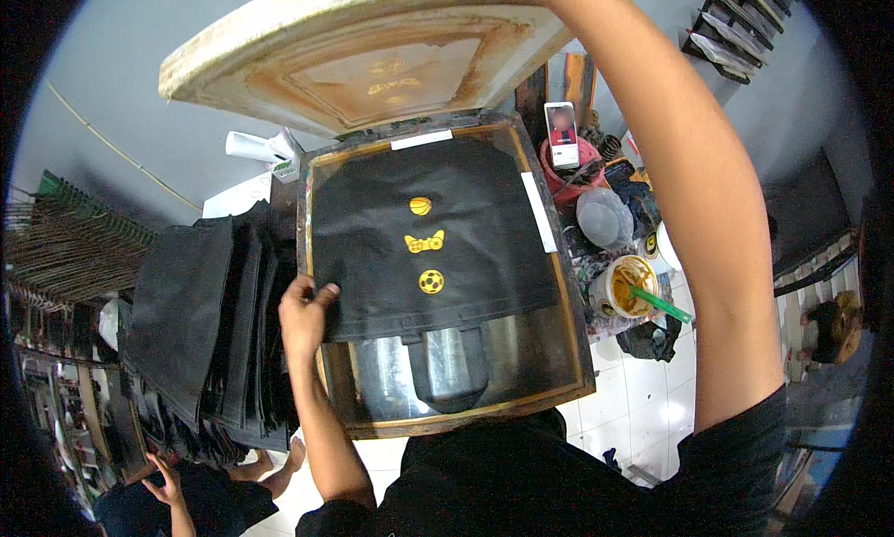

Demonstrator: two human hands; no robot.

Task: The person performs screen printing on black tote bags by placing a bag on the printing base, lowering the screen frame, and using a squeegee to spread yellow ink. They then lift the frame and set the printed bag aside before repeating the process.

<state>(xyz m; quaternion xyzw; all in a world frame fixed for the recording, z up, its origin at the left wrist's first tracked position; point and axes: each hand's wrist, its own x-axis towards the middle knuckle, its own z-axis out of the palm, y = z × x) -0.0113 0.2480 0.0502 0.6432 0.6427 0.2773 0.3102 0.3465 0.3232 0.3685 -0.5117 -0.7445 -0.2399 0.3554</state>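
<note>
A black fabric bag (372,248) lies on the glass-topped printing table, its handle toward me over the bare glass. Down its middle run a yellow basketball print (421,206), a game-controller print (425,243) and a football print (431,282). At the bag's left edge, my left hand (303,315) is closed with the thumb on the fabric and the fingers curled by the table frame. The raised printing screen (307,81) tilts up at the far side, its stained mesh facing me. My right arm reaches up to the screen's right end; that hand is cut off by the top edge.
Many black bags (186,304) hang stacked on the left. To the right stand a tub of yellow ink (610,299) with a green stick (661,304), a phone (561,132) and a pink container (582,155). Another person's hand (166,481) shows at the lower left.
</note>
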